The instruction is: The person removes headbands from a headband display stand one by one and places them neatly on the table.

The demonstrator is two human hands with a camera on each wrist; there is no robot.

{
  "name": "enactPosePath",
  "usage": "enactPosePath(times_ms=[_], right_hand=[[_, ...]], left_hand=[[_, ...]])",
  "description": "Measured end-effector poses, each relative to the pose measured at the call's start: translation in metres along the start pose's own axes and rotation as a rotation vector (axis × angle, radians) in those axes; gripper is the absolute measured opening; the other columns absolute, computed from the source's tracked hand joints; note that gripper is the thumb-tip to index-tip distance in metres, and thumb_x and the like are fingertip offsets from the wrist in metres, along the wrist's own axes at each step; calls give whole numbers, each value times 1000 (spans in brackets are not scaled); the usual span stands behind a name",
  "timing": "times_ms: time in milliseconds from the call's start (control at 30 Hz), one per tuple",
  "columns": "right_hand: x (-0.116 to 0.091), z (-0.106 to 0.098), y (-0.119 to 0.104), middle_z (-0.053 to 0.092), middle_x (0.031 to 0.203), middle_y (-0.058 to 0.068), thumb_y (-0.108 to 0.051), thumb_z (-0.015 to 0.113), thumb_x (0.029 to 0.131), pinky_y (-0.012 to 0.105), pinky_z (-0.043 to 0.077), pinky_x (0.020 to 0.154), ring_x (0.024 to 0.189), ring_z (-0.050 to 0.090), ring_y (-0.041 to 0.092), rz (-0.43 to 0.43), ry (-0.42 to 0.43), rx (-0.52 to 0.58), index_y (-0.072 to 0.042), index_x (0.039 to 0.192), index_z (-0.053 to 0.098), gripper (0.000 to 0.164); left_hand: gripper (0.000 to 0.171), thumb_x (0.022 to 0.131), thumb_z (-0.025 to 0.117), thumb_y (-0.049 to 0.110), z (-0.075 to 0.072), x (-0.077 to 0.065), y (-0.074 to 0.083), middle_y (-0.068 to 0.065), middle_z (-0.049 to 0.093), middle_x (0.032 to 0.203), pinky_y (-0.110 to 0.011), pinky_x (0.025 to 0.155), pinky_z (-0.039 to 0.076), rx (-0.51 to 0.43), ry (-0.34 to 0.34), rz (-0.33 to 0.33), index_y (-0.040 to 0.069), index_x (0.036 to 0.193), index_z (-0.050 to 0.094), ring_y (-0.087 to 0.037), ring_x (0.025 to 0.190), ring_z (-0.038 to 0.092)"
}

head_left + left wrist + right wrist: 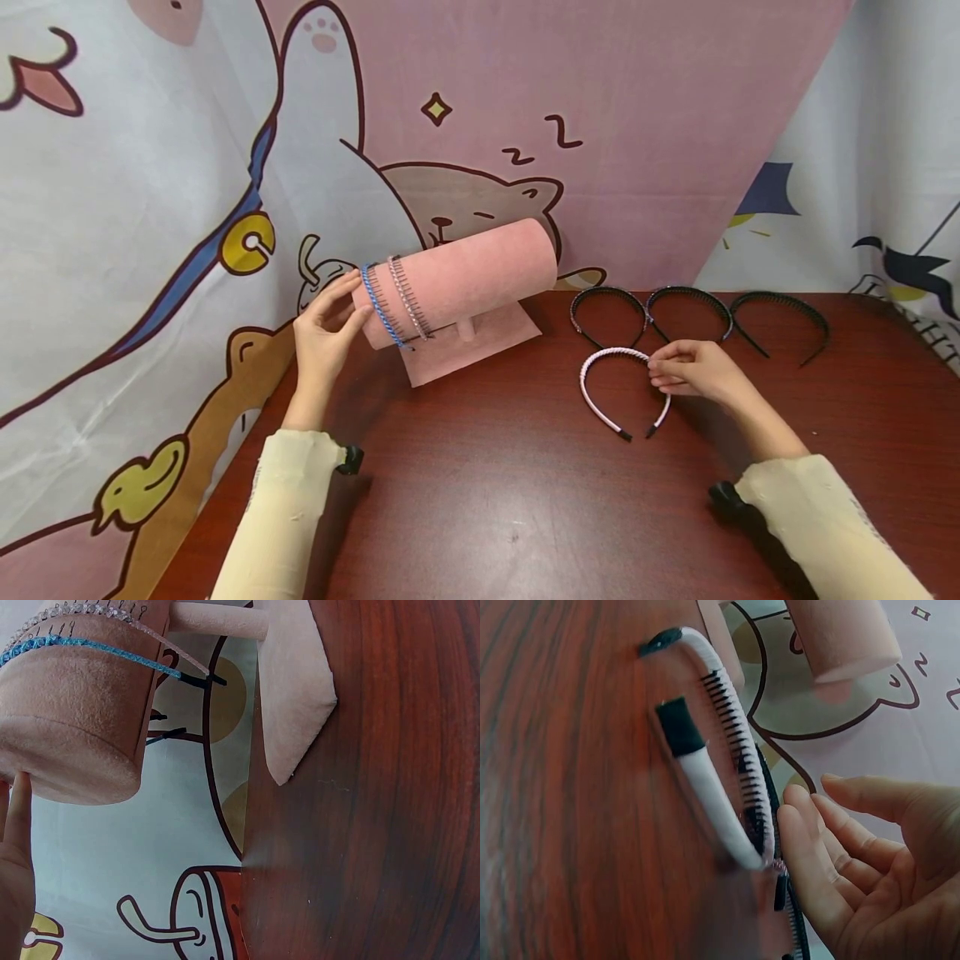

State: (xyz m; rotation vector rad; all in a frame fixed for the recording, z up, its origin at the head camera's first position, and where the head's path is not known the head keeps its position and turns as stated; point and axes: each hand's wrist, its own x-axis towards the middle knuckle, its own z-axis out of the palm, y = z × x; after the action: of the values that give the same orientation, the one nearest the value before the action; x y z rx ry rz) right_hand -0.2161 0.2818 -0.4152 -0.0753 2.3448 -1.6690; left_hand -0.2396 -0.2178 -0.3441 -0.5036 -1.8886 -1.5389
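Note:
A pink padded headband stand (480,271), a roll on a post and flat base, stands at the back left. Around its left part sit a blue headband (381,307) and a pale beaded headband (407,298), both with comb teeth. My left hand (328,315) rests against the roll's left end, a straight finger (21,806) touching it in the left wrist view. Over the table my right hand (693,368) is at the upper right of a white headband (588,375) with black tips. Its fingertips are right beside the band, the thumb (870,796) held apart from it.
Three dark toothed headbands stand in a row at the back right: a left one (574,310), a middle one (727,315) and a right one (821,321). A cartoon-printed cloth (637,125) hangs behind the reddish-brown table (510,483).

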Motion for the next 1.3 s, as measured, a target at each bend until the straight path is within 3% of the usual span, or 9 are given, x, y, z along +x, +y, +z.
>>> enactPosePath(times_ms=[333,767,900,1033,1200,1300], right_hand=[[11,22,-13,75,90,1,-11,61,99,25,63,75,79,73,9,-45,-8,-6,17,117,56,34],[26,57,-31,74,96,8,-11,65,96,26,63,76,84,72,6,-123,6,-3,16,115,60,33],[31,69,-36,73,103,17,-11,64,97,30,63,80,86,71,5,-164,9,-5,14,113,62,31],[35,82,-41,70,113,26,-13,65,96,35,63,84,91,71,11,-197,11,-33,11,112,65,29],[39,98,-47,67,120,26,-15,67,96,36,62,86,101,71,24,-238,12,-58,7,114,67,28],[42,107,-50,67,120,25,-15,68,95,35,62,87,103,70,25,-261,14,-61,5,115,67,28]], left_hand=[[34,84,72,-10,0,0,1,-30,61,131,-19,93,57,-11,5,-11,-11,118,67,-15,121,64],[34,85,72,-8,0,1,-2,-29,62,132,-18,93,56,6,-4,2,-12,118,66,-9,121,63],[34,85,72,-8,0,1,-2,-30,61,131,-18,93,56,6,-3,6,-12,118,66,-9,120,64],[34,85,72,-8,0,0,-2,-30,61,131,-18,93,56,3,-6,10,-13,118,66,-9,120,64],[34,85,72,-8,0,0,-2,-29,61,132,-18,93,56,6,-7,7,-12,118,66,-9,120,64],[35,85,72,-8,0,0,-1,-29,61,132,-18,93,56,6,-7,2,-12,119,66,-10,121,64]])
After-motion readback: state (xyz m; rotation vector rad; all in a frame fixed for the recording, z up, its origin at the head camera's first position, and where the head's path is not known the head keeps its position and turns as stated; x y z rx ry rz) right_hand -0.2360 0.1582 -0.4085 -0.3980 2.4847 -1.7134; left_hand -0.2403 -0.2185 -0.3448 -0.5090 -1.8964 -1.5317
